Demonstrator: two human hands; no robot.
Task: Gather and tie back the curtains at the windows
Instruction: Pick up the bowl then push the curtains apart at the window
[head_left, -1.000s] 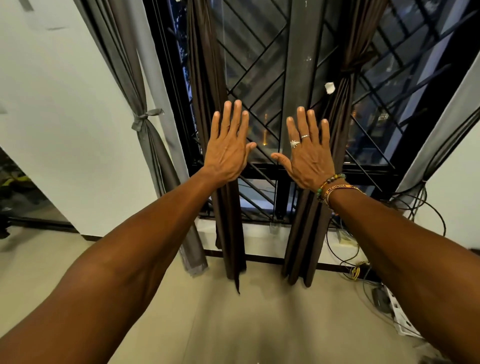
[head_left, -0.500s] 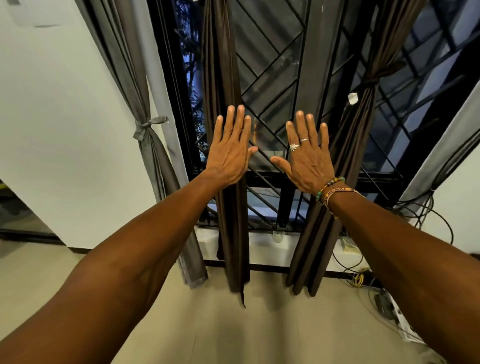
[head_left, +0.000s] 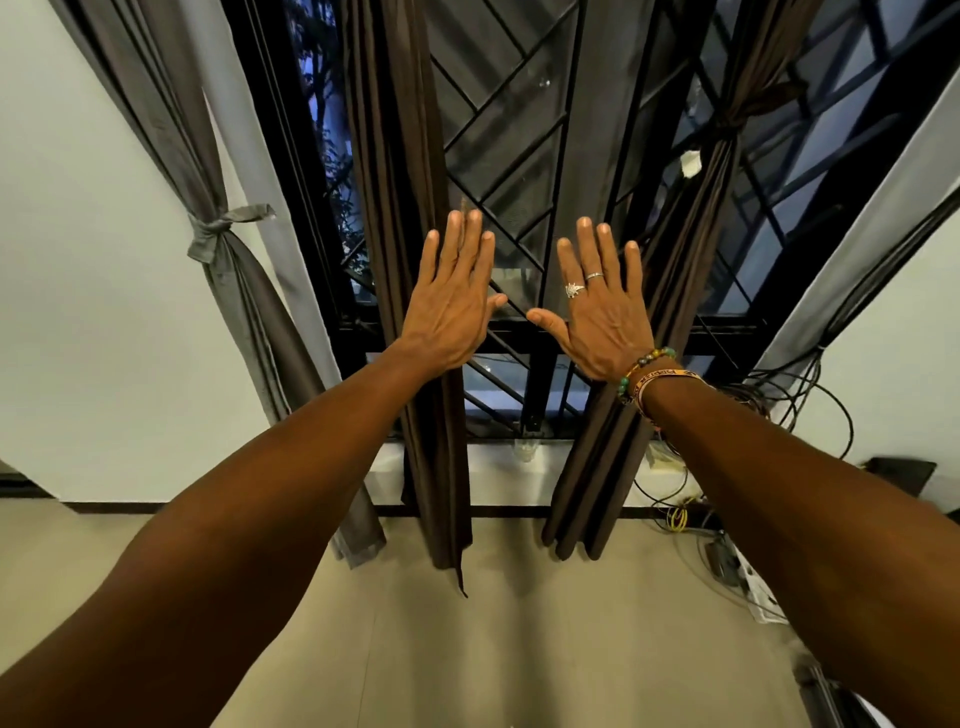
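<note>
Both my arms are stretched out toward a barred window (head_left: 519, 130). My left hand (head_left: 452, 306) is flat with straight fingers in front of a dark brown curtain (head_left: 400, 156) that hangs loose and straight. My right hand (head_left: 602, 312), wearing rings and bead bracelets, is also flat and holds nothing. Beside it a second brown curtain (head_left: 691, 234) is gathered and knotted with a tie (head_left: 732, 122). At the left a grey curtain (head_left: 156, 104) is tied back with a grey band (head_left: 218, 231). Whether either palm touches fabric or glass cannot be told.
A white wall (head_left: 78, 260) stands at the left, and another grey curtain (head_left: 872, 234) runs along the right edge. Black cables (head_left: 810, 395) hang at the right, with wires and a power strip (head_left: 727, 561) on the beige floor (head_left: 519, 649). A low white sill (head_left: 509, 473) sits under the window.
The view has tilted upward and drawn slightly nearer the window. Both hands stay flat and spread, held at the same spacing in front of the curtains.
</note>
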